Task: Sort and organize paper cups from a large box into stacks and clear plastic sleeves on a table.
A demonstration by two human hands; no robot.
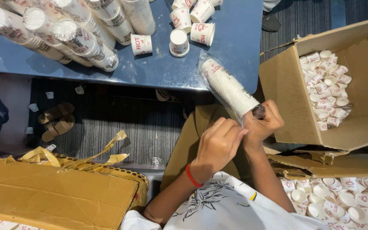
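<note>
A long stack of white paper cups in a clear plastic sleeve (228, 87) lies slanted, its far end resting on the blue table (158, 70). My right hand (264, 123) grips the near end of the sleeve, where the plastic is bunched. My left hand (218, 142), with a ring and a red wristband, pinches the same bunched plastic from the left. Both hands meet at the sleeve's end above my lap.
Several more sleeved cup stacks (60, 30) and loose printed cups (179, 42) lie on the table. An open cardboard box (290, 106) at right holds many small cups; more cups fill a box (341, 200) below it. A flattened carton with yellow tape (56, 191) lies at left. Sandals (56, 121) rest on the floor.
</note>
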